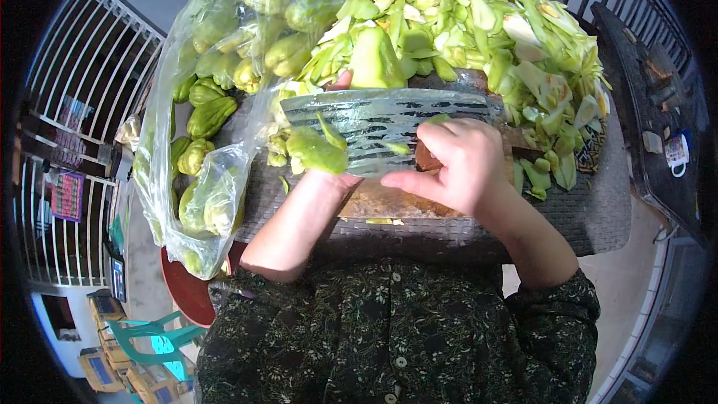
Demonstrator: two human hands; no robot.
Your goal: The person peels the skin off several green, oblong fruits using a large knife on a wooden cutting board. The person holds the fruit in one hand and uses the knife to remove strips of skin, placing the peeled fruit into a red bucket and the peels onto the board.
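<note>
My right hand [465,163] grips the wooden handle [427,156] of a broad cleaver [364,109], its thumb along the wet, streaked blade. The blade hides most of my left hand [336,179]; its heel shows below, and a fingertip shows above against a pale, cut chayote [377,59]. That chayote stands up behind the blade, in my left hand's hold. A green chayote piece [315,150] lies by the blade over my left wrist, and small slivers cling to the metal. Underneath is a wooden cutting board [404,202].
A clear plastic bag [148,179] of whole chayotes [210,118] stands at left. Sliced chayote [482,17] heaps along the back and right of the woven table [603,224]. A dark side table [634,95] with a mug [677,154] is at far right. A green plastic chair [132,342] stands lower left.
</note>
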